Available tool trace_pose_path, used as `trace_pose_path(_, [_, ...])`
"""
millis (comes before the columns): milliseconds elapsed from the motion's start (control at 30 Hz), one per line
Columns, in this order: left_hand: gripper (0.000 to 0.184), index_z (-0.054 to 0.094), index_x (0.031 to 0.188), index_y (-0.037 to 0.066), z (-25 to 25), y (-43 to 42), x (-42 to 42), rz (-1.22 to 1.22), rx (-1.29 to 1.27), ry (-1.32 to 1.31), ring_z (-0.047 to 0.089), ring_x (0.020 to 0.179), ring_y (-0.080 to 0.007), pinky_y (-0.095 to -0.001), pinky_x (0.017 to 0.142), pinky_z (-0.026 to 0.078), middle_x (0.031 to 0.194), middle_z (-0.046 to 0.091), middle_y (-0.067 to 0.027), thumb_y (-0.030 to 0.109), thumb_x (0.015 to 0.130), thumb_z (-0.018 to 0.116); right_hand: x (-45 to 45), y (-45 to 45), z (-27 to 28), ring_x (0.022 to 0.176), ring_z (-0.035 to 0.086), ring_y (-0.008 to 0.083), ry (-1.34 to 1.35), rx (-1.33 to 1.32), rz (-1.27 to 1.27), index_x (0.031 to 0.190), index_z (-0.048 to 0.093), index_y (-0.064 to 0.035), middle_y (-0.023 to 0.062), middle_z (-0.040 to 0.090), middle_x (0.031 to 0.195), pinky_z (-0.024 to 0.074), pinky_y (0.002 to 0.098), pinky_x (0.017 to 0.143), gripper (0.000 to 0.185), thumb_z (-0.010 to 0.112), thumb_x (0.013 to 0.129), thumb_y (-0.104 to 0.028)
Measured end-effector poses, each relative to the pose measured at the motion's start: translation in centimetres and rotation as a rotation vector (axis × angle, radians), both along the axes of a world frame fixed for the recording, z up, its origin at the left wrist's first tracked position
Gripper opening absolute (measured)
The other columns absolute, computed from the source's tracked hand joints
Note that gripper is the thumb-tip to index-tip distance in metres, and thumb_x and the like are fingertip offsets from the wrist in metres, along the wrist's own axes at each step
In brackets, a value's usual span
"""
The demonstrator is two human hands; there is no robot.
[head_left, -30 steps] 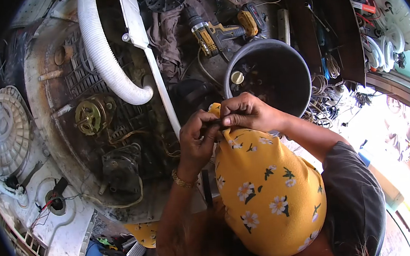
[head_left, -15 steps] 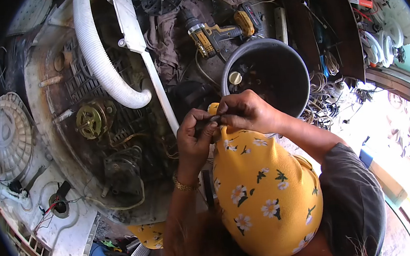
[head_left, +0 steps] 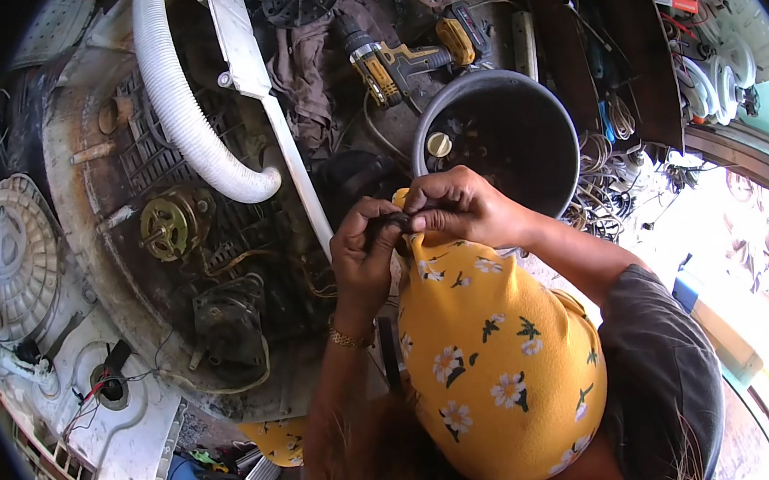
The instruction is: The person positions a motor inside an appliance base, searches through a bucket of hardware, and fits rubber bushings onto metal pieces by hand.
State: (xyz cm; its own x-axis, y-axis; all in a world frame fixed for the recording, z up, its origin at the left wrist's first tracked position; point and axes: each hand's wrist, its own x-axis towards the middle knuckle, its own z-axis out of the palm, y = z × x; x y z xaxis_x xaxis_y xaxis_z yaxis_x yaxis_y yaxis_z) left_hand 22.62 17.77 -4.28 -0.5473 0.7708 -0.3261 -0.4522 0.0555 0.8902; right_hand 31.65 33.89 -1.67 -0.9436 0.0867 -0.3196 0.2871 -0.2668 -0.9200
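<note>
My left hand [head_left: 363, 253] and my right hand [head_left: 463, 206] meet above my lap, thumbs and fingertips pinched together. Between the fingertips is a small dark piece [head_left: 404, 221], mostly covered by the fingers, so its kind does not show. Beneath both hands, yellow cloth with white flowers [head_left: 498, 359] is drawn over my knee. A bracelet [head_left: 349, 338] circles my left wrist. Just beyond my right hand stands a grey bucket [head_left: 567, 120], with a cream-coloured knob [head_left: 439, 145] and dark bits inside.
A yellow and black cordless drill [head_left: 404, 60] lies past the bucket. On the left are a white corrugated hose [head_left: 174, 94], a rusty housing [head_left: 72, 214] and a brass-coloured motor [head_left: 166, 229]. Coiled wires [head_left: 597, 192] heap up at the right.
Both hands stay together over the cloth. The fingertips have shifted slightly and more of the small dark piece shows between them. The surroundings moved a little with the camera.
</note>
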Motion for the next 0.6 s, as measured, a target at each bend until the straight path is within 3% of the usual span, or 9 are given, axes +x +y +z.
trace_pose_path(67, [0.006, 0.053, 0.090, -0.001, -0.1, 0.5, -0.1, -0.011, 0.002, 0.221, 0.054, 0.083, -0.0126, -0.0234, 0.076, 0.043, 0.087, 0.054, -0.0060, 0.001, 0.085, 0.055, 0.1, -0.4, -0.9, 0.074, 0.054, 0.0053, 0.004, 0.050, -0.072, 0.086, 0.057, 0.0021, 0.0048, 0.060, 0.075, 0.0443, 0.0226, 0.067, 0.009, 0.058, 0.087, -0.007])
trace_pose_path(167, [0.006, 0.052, 0.088, -0.001, -0.2, 0.8, -0.4, -0.022, 0.023, 0.337, 0.054, 0.081, -0.0141, -0.0244, 0.074, 0.043, 0.086, 0.054, -0.0074, 0.002, 0.084, 0.056, -0.1, -0.2, -0.3, 0.076, 0.053, 0.0055, -0.037, -0.212, -0.116, 0.086, 0.057, 0.0026, 0.0038, 0.060, 0.077, 0.0432, 0.0228, 0.069, 0.008, 0.055, 0.088, -0.005])
trace_pose_path(267, [0.008, 0.052, 0.088, -0.001, 0.3, 0.9, -0.9, -0.067, 0.001, 0.428, 0.054, 0.079, -0.0147, -0.0253, 0.072, 0.043, 0.086, 0.054, -0.0085, 0.003, 0.083, 0.056, -0.2, 0.0, -0.4, 0.076, 0.052, 0.0053, 0.008, 0.082, -0.010, 0.085, 0.057, 0.0023, 0.0021, 0.060, 0.077, 0.0423, 0.0223, 0.070, 0.010, 0.055, 0.088, -0.007])
trace_pose_path(400, [0.010, 0.051, 0.089, -0.002, 0.3, 1.1, -1.3, -0.083, -0.002, 0.605, 0.054, 0.077, -0.0151, -0.0258, 0.070, 0.044, 0.084, 0.054, -0.0091, 0.005, 0.084, 0.056, -0.4, -0.3, -0.7, 0.076, 0.051, 0.0047, -0.062, -0.210, -0.091, 0.083, 0.057, 0.0018, 0.0012, 0.059, 0.077, 0.0417, 0.0219, 0.070, 0.010, 0.055, 0.088, -0.006])
trace_pose_path(467, [0.010, 0.051, 0.090, -0.001, -0.1, 1.2, -1.3, -0.073, 0.021, 0.498, 0.055, 0.077, -0.0138, -0.0254, 0.070, 0.045, 0.083, 0.055, -0.0083, 0.006, 0.085, 0.056, -0.5, 0.2, -0.6, 0.076, 0.051, 0.0045, -0.135, -0.335, -0.102, 0.083, 0.057, 0.0018, 0.0011, 0.058, 0.077, 0.0414, 0.0215, 0.070, 0.010, 0.054, 0.089, -0.006])
trace_pose_path(600, [0.011, 0.051, 0.092, -0.001, 0.9, 1.8, -1.1, -0.066, -0.066, 0.308, 0.054, 0.078, -0.0109, -0.0240, 0.070, 0.045, 0.084, 0.055, -0.0066, 0.007, 0.086, 0.056, -0.5, 0.6, -0.8, 0.075, 0.053, 0.0056, -0.108, -0.237, -0.113, 0.083, 0.057, 0.0013, 0.0020, 0.059, 0.075, 0.0426, 0.0232, 0.068, 0.010, 0.054, 0.089, -0.007])
